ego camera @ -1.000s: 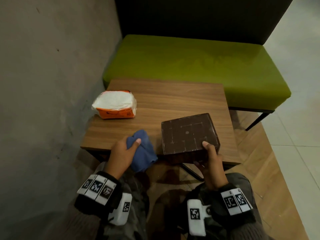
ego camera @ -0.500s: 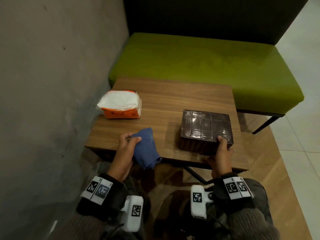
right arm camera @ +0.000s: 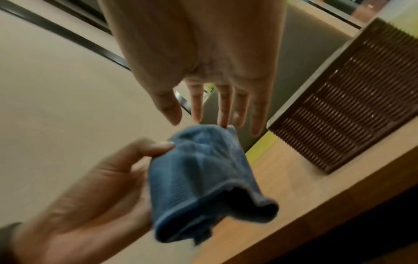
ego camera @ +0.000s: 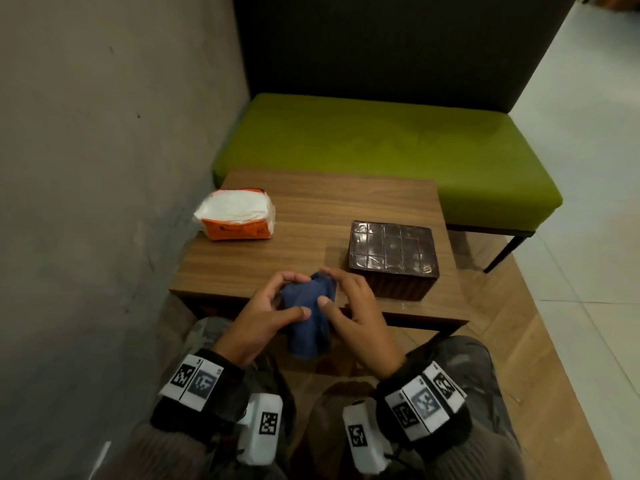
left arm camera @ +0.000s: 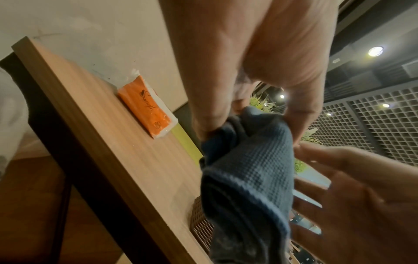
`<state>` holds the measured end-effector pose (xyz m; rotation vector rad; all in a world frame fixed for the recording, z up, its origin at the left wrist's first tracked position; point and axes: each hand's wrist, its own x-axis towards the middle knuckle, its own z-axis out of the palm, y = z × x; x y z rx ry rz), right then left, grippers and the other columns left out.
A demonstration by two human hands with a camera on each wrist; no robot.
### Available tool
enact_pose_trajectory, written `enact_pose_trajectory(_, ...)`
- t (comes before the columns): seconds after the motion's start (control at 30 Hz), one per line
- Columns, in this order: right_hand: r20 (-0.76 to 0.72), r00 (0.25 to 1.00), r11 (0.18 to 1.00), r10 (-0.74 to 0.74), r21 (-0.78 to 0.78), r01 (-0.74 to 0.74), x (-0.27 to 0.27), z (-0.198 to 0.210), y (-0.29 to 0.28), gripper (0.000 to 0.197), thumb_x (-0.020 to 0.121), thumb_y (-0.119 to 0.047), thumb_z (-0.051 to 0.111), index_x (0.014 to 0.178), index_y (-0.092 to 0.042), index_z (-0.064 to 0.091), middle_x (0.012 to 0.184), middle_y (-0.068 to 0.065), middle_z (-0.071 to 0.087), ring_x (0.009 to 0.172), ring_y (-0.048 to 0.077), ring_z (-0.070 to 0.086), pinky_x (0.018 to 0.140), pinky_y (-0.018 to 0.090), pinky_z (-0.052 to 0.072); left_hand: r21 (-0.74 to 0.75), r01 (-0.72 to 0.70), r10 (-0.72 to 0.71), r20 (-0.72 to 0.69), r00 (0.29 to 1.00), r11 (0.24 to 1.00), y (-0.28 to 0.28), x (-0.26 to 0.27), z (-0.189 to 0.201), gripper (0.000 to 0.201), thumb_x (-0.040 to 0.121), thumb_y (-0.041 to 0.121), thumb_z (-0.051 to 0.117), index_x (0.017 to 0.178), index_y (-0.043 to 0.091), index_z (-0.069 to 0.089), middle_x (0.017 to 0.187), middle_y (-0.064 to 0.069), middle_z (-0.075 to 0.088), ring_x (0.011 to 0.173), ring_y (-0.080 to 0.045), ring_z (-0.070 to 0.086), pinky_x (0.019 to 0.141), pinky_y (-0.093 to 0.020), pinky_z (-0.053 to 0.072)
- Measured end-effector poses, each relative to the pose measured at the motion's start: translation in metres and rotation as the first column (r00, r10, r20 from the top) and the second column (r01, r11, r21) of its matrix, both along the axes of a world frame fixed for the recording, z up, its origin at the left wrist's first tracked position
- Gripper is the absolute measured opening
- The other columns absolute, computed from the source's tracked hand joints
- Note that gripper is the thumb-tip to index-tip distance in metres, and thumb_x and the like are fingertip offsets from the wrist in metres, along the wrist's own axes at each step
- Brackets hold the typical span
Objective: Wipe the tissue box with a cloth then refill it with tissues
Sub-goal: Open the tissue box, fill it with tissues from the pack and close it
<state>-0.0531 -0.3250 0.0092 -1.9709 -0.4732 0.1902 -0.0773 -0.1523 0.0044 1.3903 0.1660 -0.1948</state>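
The dark brown tissue box (ego camera: 393,254) stands on the right of the wooden table (ego camera: 311,209); its ribbed side (right arm camera: 350,107) shows in the right wrist view. No hand touches it. My left hand (ego camera: 298,294) pinches a blue waffle cloth (ego camera: 308,323) at its top, above the table's near edge. The cloth (left arm camera: 248,178) hangs down from those fingers. My right hand (ego camera: 329,287) is beside it with straight fingers, and their tips (right arm camera: 224,123) touch the cloth's (right arm camera: 203,169) top. An orange pack of white tissues (ego camera: 237,216) lies at the table's left.
A grey wall (ego camera: 104,168) runs close along the table's left. A green bench (ego camera: 381,150) with a dark backrest stands behind the table. My knees are under the near edge, with wood floor to the right.
My right hand let go of the tissue box, which now rests on the table, and moved left to the cloth. My left hand brought the cloth toward the middle.
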Motion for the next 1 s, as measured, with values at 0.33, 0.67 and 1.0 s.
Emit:
enact_pose_trajectory(0.33, -0.419, 0.906, 0.952, -0.056, 0.250, 0.174, 0.000, 0.016, -0.011, 0.016, 0.088, -0.012, 0.064, 0.103, -0.009, 0.063, 0.108, 0.020, 0.068, 0.103, 0.030, 0.065, 0.092, 0.042, 0.050, -0.012, 0.191, -0.190, 0.040, 0.981, 0.982, 0.008, -0.019, 0.006, 0.061, 0.061, 0.015, 0.083, 0.110, 0.018, 0.049, 0.113, -0.007, 0.064, 0.109, -0.019, 0.062, 0.083, -0.025, 0.051)
enact_pose_trajectory(0.67, -0.369, 0.919, 0.896, 0.139, 0.442, 0.042, -0.003, 0.042, -0.028, 0.019, 0.091, -0.001, 0.052, 0.107, -0.011, 0.052, 0.098, 0.003, 0.068, 0.093, 0.013, 0.067, 0.080, 0.027, 0.056, -0.192, 0.120, -0.173, -0.289, 0.941, 0.974, -0.004, -0.030, -0.004, 0.079, 0.049, 0.067, 0.077, 0.115, 0.029, 0.058, 0.121, -0.001, 0.065, 0.114, -0.019, 0.059, 0.102, -0.042, 0.041)
enact_pose_trajectory(1.0, -0.206, 0.975, 0.924, -0.079, 0.353, 0.149, -0.006, 0.035, -0.033, 0.030, 0.091, -0.003, 0.057, 0.116, -0.019, 0.053, 0.113, 0.011, 0.065, 0.105, 0.021, 0.065, 0.090, 0.040, 0.054, -0.469, -0.125, -0.017, -0.286, 0.958, 0.874, -0.004, -0.020, 0.005, 0.119, 0.049, 0.023, 0.091, 0.142, 0.042, 0.020, 0.130, -0.010, 0.053, 0.114, -0.029, 0.057, 0.080, -0.044, 0.055)
